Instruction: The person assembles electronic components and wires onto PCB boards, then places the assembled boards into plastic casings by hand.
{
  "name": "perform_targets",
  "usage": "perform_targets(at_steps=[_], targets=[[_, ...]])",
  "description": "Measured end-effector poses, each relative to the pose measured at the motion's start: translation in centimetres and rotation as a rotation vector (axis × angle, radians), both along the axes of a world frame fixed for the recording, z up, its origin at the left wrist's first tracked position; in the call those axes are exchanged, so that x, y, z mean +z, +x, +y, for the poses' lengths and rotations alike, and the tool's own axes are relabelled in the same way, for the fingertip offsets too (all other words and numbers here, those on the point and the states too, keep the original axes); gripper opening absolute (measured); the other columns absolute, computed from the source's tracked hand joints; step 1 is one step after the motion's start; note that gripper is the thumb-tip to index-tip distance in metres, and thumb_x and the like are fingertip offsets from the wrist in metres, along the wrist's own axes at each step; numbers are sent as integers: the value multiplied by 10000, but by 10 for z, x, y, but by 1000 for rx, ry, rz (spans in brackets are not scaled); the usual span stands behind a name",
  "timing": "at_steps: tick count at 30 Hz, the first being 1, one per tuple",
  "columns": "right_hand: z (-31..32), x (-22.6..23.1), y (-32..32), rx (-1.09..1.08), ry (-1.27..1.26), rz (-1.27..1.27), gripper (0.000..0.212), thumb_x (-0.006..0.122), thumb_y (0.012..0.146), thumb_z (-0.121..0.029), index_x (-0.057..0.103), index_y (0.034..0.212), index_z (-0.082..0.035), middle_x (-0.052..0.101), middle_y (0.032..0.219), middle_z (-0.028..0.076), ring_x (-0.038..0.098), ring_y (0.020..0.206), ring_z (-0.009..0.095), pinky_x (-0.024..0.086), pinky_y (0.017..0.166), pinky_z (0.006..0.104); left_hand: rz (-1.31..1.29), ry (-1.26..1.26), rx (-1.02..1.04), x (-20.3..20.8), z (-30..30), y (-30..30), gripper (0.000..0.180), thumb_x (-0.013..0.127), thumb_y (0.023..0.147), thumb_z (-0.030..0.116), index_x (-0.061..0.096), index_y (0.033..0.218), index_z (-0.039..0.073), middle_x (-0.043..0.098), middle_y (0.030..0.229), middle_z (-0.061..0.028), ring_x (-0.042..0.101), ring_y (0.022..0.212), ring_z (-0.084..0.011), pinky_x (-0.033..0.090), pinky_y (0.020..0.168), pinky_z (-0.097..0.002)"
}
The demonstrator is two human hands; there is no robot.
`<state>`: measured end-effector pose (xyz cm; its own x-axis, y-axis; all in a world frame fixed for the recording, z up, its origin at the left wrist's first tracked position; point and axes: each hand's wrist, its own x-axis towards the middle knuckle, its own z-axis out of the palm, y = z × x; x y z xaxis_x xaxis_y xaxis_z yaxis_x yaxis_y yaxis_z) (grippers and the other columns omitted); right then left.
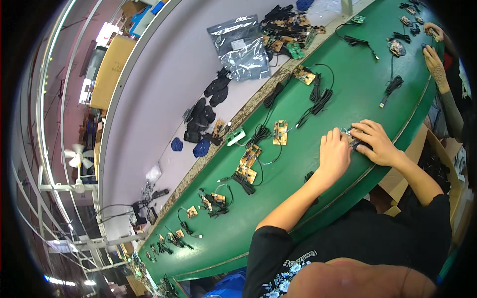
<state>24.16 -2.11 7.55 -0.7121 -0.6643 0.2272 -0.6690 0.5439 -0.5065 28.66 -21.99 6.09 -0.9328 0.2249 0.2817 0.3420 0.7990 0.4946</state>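
Observation:
My left hand and my right hand meet low over the green work surface, near its front edge. Between them is a small dark part with a bit of light wire, mostly covered by my fingers, so its kind is hidden. The left fingers are curled against its left side. My right hand bends over it from the other side, thumb underneath. Left of my hands lies a brown circuit board with a cable, and beyond it a bundled black cable.
Several boards with cables line the surface toward the lower left. A ledge behind holds a silver bag, black parts and a board pile. At upper right a co-worker's hands work. A cardboard box stands beside me.

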Motion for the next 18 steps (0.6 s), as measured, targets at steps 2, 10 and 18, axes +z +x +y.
perform_targets(at_steps=[2,10,18], targets=[[7,-4,-2,-11,40,87,391,724,808,-129,668,1190,-66,602,1319,127,531,1240,334,411,1042,442,-80,21,-8,5,-8,1,398,782,768,174,653,1094,-15,577,1065,-147,562,993,-323,432,837,-424],[75,31,-47,-445,75,288,343,638,884,-33,641,1227,-32,579,1333,175,534,1251,368,413,1064,428,326,-65,570,13,-262,-88,326,750,795,160,674,1080,21,639,1100,-215,614,1031,-391,501,836,-465],[2,25,-15,-273,-53,143,273,613,923,-59,642,1182,24,583,1310,167,542,1236,352,407,1062,417,142,-161,624,-38,-393,-143,234,674,843,108,719,1067,60,649,1122,-150,613,1070,-364,512,885,-470]])
